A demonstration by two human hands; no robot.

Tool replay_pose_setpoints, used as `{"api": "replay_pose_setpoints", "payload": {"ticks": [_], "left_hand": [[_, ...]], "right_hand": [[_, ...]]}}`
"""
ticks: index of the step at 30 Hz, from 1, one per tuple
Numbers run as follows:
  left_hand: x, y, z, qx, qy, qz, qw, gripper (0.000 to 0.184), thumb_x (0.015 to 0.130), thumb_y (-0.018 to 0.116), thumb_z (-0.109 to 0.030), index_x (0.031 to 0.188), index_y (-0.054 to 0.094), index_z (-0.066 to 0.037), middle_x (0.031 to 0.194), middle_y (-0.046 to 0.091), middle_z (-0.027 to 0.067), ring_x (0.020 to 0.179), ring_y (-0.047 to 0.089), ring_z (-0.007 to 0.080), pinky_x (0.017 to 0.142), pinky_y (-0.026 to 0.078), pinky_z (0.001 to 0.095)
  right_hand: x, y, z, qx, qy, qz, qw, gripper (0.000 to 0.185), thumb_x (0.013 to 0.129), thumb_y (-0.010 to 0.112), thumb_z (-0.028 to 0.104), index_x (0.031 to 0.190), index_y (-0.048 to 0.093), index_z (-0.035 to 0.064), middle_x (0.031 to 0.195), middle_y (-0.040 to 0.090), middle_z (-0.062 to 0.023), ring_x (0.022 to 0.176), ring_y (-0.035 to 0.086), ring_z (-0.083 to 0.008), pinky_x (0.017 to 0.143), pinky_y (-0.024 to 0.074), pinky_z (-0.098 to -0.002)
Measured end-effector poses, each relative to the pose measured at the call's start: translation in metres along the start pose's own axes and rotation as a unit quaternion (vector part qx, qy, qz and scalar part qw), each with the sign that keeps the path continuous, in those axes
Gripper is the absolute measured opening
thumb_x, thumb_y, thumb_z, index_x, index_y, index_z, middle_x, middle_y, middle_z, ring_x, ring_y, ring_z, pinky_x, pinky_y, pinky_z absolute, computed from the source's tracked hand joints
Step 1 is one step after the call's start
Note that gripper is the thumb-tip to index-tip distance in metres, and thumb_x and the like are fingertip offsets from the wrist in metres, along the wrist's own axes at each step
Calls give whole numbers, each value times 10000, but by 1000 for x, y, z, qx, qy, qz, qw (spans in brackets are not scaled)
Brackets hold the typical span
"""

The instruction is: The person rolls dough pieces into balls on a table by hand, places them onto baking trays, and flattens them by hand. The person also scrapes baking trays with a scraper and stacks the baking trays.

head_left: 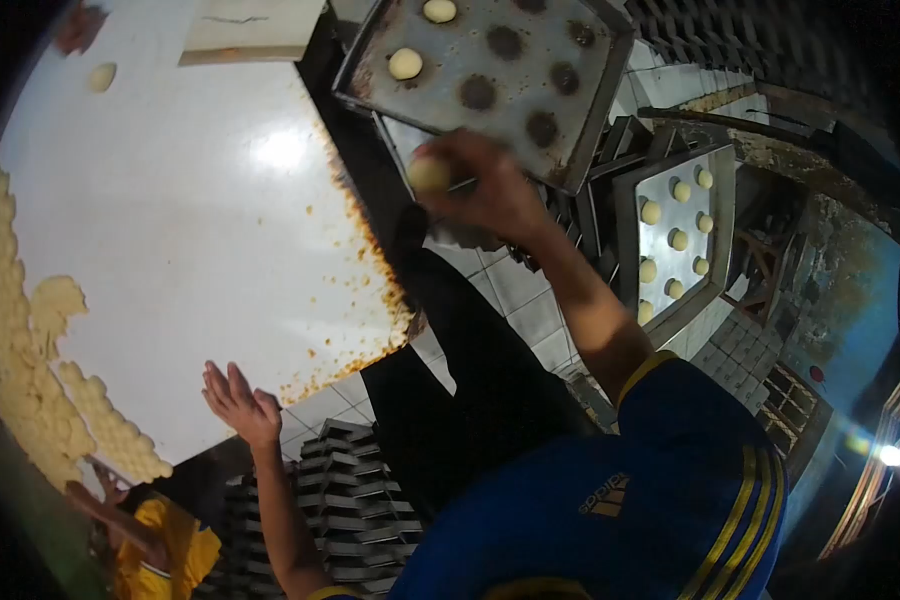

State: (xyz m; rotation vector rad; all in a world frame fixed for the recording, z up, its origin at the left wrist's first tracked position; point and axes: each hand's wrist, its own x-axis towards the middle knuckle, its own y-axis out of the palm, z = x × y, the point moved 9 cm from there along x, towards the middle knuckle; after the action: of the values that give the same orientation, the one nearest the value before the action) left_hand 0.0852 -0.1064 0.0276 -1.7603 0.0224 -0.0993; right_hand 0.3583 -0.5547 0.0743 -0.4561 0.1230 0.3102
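Lumpy, pale dough (30, 350) is massed along the far left of a smooth white tabletop (200, 230), where 1 loose ball (101, 77) lies. A co-worker in yellow (165, 550) is beside it. The left hand (240, 400) is spread open and bare at the table's edge; whether it touches, I cannot tell. A rounded dough ball (431, 174), blurred, without clear long axis or direction, sits in the right hand's (480, 185) curled fingers, just below a stained metal tray (523, 85) bearing 2 balls (406, 64). The blue shirt (530, 510) reads "adidas". Rightmost, another metal tray (724, 215) shows 9 balls (678, 239).
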Motion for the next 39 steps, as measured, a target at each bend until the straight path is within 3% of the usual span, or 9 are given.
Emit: {"api": "replay_pose_setpoints", "payload": {"ticks": [7, 17, 22, 26, 28, 32, 34, 38, 39], "left_hand": [[-3, 10, 4, 19, 11, 28, 999, 649, 1104, 410, -269, 1716, 399, -53, 1796, 336, 283, 1660, 307, 490, 1327, 204, 674], [2, 12, -1, 30, 6, 38, 999, 676, 1123, 352, -299, 1760, 328, -76, 1812, 289, 281, 1679, 270, 476, 1344, 192, 660], [5, 9, -4, 24, 9, 42, 999, 671, 1121, 353, -298, 1754, 338, -75, 1809, 292, 283, 1675, 273, 474, 1346, 202, 654], [2, 10, -1, 27, 5, 38, 999, 672, 1117, 364, -291, 1752, 339, -71, 1804, 300, 285, 1674, 276, 473, 1347, 208, 649], [4, 13, 0, 33, 3, 41, 999, 672, 1117, 367, -291, 1751, 338, -70, 1802, 304, 286, 1673, 277, 474, 1347, 210, 648], [3, 9, -1, 33, 10, 39, 999, 667, 1125, 368, -301, 1748, 341, -64, 1799, 311, 287, 1669, 284, 476, 1344, 217, 645], [4, 10, -2, 37, 7, 40, 998, 665, 1129, 365, -303, 1748, 340, -62, 1799, 312, 287, 1668, 286, 478, 1344, 219, 643], [5, 9, 0, 26, 14, 23, 999, 653, 1133, 364, -304, 1736, 363, -54, 1796, 322, 285, 1663, 298, 480, 1340, 220, 642], [3, 8, 0, 26, 15, 20, 999, 648, 1134, 365, -306, 1730, 373, -52, 1794, 327, 284, 1661, 301, 480, 1339, 220, 641]], "right_hand": [[63, -97, -101, -164, -134, -178, 961, 491, 809, 965, 115, 1258, 768, 94, 1195, 765, -131, 1102, 746, -349, 953, 624, -436], [75, -86, -122, -290, -193, -60, 936, 944, 864, 953, 359, 1642, 478, 117, 1653, 525, -178, 1516, 514, -420, 1260, 440, -561], [89, -37, -157, -434, -205, 68, 874, 933, 1047, 714, 569, 1702, 366, 3, 1761, 412, -200, 1652, 370, -369, 1372, 291, -522], [94, -47, -159, -372, -184, 76, 907, 811, 1125, 620, 519, 1722, 358, 37, 1804, 346, -195, 1694, 287, -362, 1391, 235, -510], [105, -79, -184, 71, -44, -7, 996, 892, 1105, 601, 605, 1740, 331, 40, 1809, 331, -207, 1703, 270, -345, 1392, 238, -513], [94, -85, -157, -101, -139, -37, 984, 860, 1126, 585, 577, 1741, 328, 34, 1811, 332, -199, 1703, 266, -349, 1394, 214, -509], [86, -46, -152, -355, -188, 76, 913, 773, 1167, 565, 472, 1747, 315, 26, 1814, 333, -195, 1698, 269, -377, 1394, 191, -498], [87, -38, -159, -406, -187, 87, 890, 719, 1182, 555, 408, 1746, 321, 27, 1805, 341, -212, 1688, 293, -386, 1390, 188, -480], [90, -59, -164, -261, -195, 18, 945, 705, 1185, 542, 406, 1745, 325, 34, 1803, 348, -205, 1687, 302, -365, 1389, 193, -469]]}}
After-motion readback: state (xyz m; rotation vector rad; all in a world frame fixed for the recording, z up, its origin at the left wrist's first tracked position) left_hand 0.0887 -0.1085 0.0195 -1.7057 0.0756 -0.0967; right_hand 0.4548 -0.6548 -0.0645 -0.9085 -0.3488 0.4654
